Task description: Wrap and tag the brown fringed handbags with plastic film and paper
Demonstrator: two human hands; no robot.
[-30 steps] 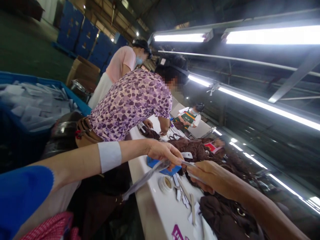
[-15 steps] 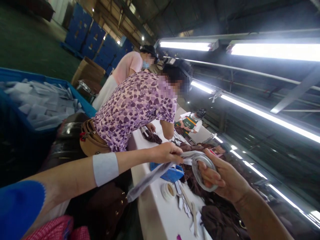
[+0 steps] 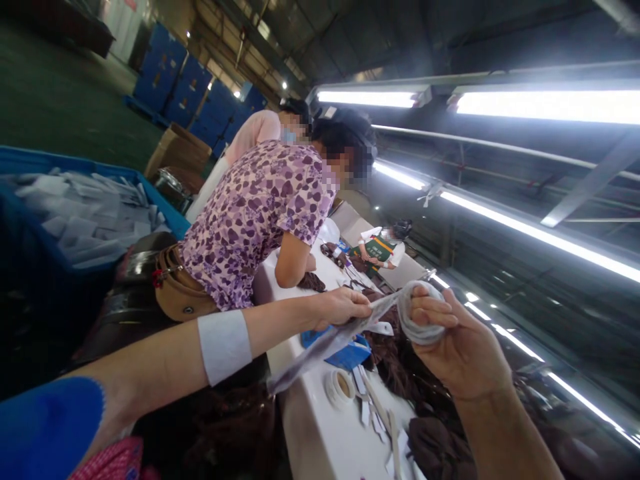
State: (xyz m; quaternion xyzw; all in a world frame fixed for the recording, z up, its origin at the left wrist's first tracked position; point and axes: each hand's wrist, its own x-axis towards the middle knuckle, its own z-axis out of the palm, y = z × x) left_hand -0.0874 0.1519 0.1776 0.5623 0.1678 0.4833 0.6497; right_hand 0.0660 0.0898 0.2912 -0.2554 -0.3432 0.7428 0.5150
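My left hand [image 3: 343, 307] pinches a whitish, see-through strip [image 3: 320, 350] between thumb and fingers. One loose end of the strip hangs down to the left, over the table edge. The other end runs to a coiled roll [image 3: 423, 330] of the same strip. My right hand [image 3: 465, 347] is closed on this roll, with its fingers through the middle of the coil. Both hands are up above the white table [image 3: 315, 427]. Below them are a blue box [image 3: 353, 353] and a small white tub [image 3: 340, 389].
Pale strips [image 3: 373, 403] and dark brown cloth items [image 3: 435, 443] lie on the table. A co-worker in a patterned shirt [image 3: 265, 213] leans over it close ahead. A blue bin [image 3: 170, 217] of white pieces stands at left. Others work further off.
My right hand has turned and lifted the roll slightly up and to the right. The strip between my hands looks straighter. The nearest co-worker has shifted a little left.
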